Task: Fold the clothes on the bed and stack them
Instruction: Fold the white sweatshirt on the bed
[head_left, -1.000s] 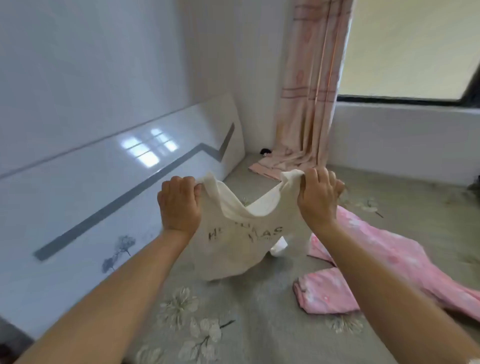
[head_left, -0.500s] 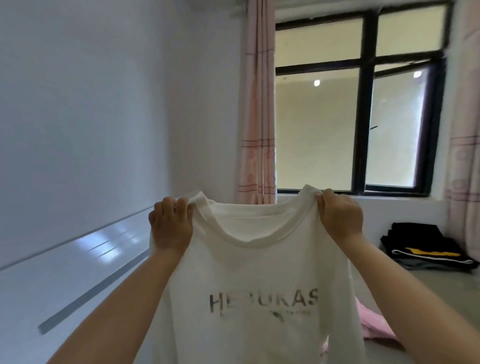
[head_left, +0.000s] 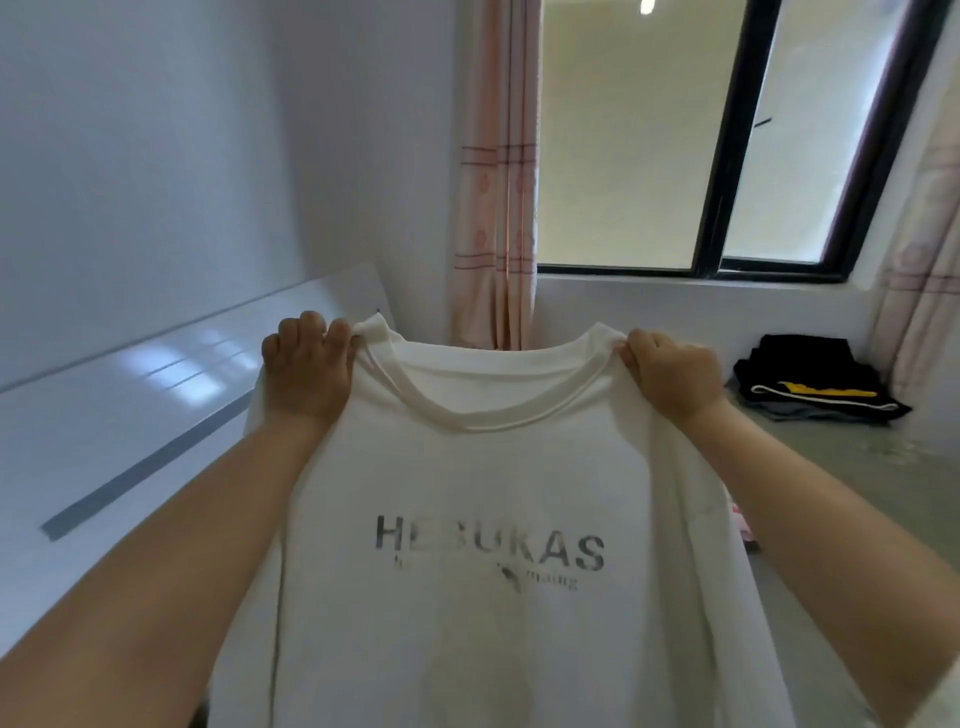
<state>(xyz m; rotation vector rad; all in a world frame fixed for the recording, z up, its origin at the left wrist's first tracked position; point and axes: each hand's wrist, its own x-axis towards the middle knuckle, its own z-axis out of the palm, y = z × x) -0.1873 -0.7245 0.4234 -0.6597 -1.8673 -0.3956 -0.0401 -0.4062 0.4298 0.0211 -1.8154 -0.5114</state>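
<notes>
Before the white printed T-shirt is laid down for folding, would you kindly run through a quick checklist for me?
1. Left hand grips the shoulder of the white printed T-shirt: ok.
2. Right hand grips the other shoulder: ok.
3. Shirt hangs spread out, print facing the person: ok.
4. Hem off the bed: cannot tell, it is out of frame.
5. Free patch on the grey-green bed sheet for laying down: cannot tell, the shirt hides it.
6. Stack of dark folded clothes near the window is apart from the shirt: ok.
</notes>
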